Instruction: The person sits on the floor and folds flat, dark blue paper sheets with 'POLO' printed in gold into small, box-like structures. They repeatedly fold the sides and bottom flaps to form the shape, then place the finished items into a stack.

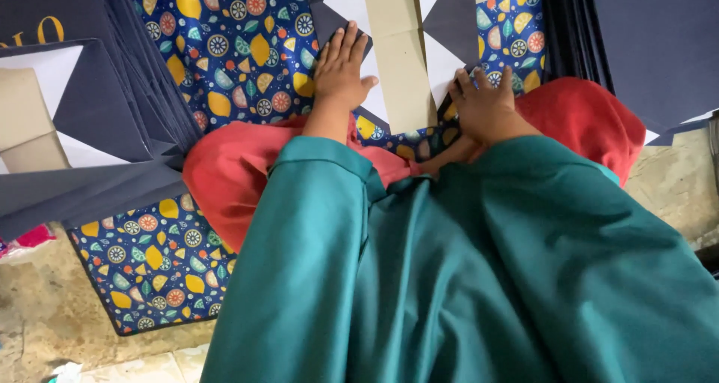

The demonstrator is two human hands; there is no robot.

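Paper sheet: flat on the fruit-print mat, navy and white triangles flanking a beige strip; long axis runs away from the person.
Left hand: fingers spread, palm flat on sheet, gripping nothing.
Right hand: fingers extended, pressing sheet's right edge, gripping nothing.
Stacks: navy folded sheets left; more right.

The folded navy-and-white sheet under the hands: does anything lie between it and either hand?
Nothing visible does. The left hand lies flat on the folded sheet, and the right hand presses its lower right edge directly.
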